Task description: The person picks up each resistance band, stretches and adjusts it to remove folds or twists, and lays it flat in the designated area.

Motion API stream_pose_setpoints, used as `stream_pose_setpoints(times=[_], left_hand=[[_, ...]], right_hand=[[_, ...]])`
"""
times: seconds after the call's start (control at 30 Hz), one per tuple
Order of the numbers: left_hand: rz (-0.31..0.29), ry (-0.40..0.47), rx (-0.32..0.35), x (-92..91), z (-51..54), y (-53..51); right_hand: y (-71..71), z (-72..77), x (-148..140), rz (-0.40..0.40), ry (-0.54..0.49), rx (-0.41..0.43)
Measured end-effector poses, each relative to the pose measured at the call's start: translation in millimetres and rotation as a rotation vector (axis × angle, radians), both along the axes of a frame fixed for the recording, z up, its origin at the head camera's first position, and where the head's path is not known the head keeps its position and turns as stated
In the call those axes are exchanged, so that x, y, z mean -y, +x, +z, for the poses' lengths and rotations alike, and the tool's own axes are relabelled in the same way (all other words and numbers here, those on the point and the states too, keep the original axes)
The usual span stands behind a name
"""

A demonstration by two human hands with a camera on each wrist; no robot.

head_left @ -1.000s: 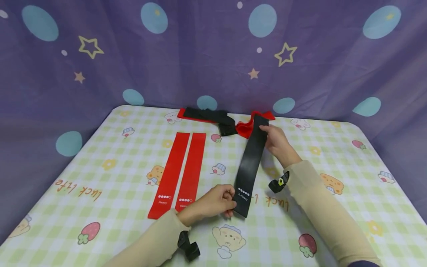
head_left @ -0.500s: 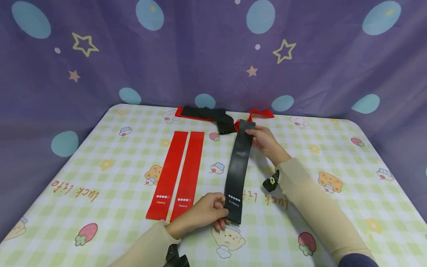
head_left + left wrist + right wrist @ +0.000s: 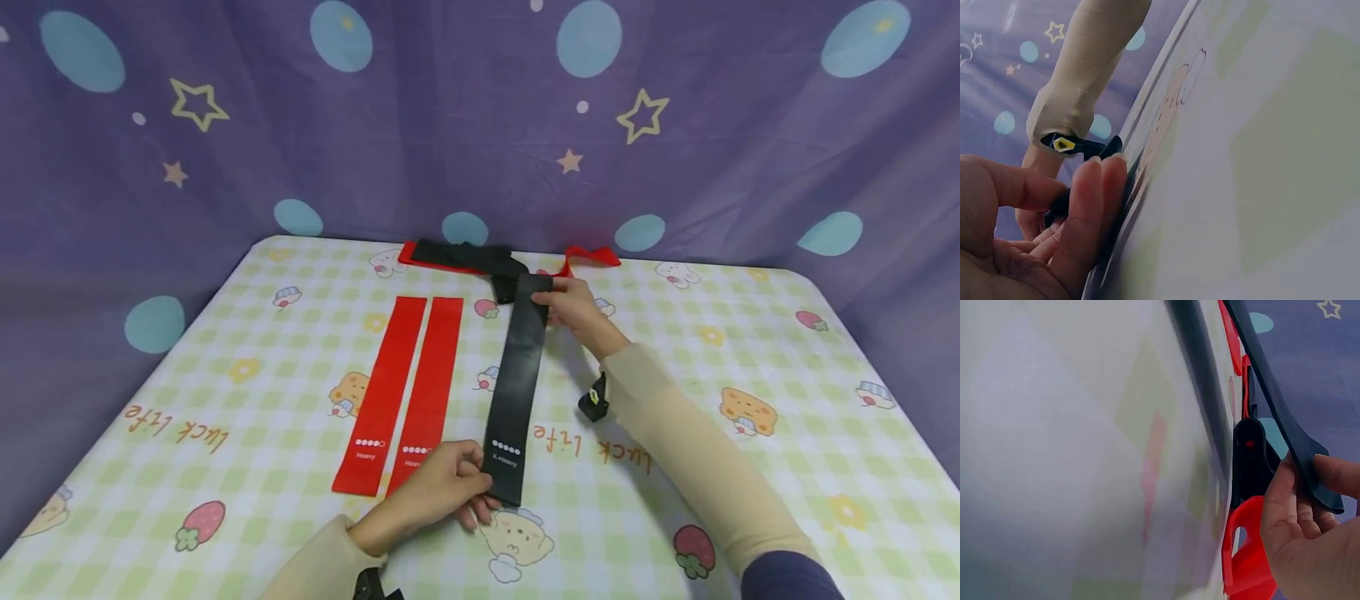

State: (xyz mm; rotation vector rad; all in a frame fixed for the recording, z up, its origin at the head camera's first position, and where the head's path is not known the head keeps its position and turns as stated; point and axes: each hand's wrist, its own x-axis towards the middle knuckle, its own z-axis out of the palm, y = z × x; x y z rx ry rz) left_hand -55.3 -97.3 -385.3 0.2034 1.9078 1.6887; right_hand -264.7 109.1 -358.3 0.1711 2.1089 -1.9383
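Note:
A flat black resistance band [image 3: 517, 375] printed "X-Heavy" stretches lengthwise between my two hands. My left hand [image 3: 438, 487] pinches its near left corner, low by the tablecloth. At the far end, my right hand [image 3: 577, 308] pinches the band with the thumb on top and fingers beneath; in the right wrist view this end of the black band [image 3: 1282, 419] is raised off the cloth. To the left, two red bands marked "Heavy" lie flat side by side, the outer red band [image 3: 386, 383] and the inner red band [image 3: 433, 375]. My left hand partly covers the inner one's near end.
Along the back edge lie a crumpled black band [image 3: 465, 253] over a red one, and another twisted red band [image 3: 592, 255] behind my right hand. A checked tablecloth [image 3: 675, 467] with cartoon prints covers the table. A purple curtain [image 3: 480, 125] hangs behind.
Both hands have carried the black band leftward, closer to the red bands, and its far end has come away from the crumpled red band. The red bands have stayed put.

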Motion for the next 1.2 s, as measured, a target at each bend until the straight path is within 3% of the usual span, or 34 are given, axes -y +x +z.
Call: stream_pose_setpoints(times=[0.37,0.63,0.7,0.73,0.8,0.87,0.97,1.1,1.2], left_hand=[[0.030,-0.036,0.039,12.6,-1.6,3.3],[0.005,-0.029,0.056,17.7,1.7,7.0],[0.001,-0.030,0.064,19.5,2.4,8.3],[0.001,-0.030,0.066,20.0,2.3,8.5],[0.004,-0.030,0.070,20.7,1.8,8.8],[0.001,-0.045,0.076,21.8,0.9,8.8],[0.007,-0.051,0.071,23.5,0.3,8.6],[0.020,-0.064,0.059,26.0,1.1,7.9],[0.021,-0.087,0.051,28.0,2.6,7.9]], right_hand=[[-15.1,-22.6,22.0,0.065,0.217,-0.138],[-14.3,-13.1,36.7,0.179,0.407,-0.125],[-40.1,-43.7,35.7,0.225,0.397,-0.149],[-44.4,-48.7,35.9,0.255,0.386,-0.163],[-78.8,-85.0,33.8,0.298,0.361,-0.189],[-103.9,-116.1,30.9,0.321,0.317,-0.222],[-96.3,-103.2,35.6,0.335,0.354,-0.247],[-44.8,-38.7,46.3,0.315,0.467,-0.274],[-27.1,-15.1,51.4,0.307,0.519,-0.282]])
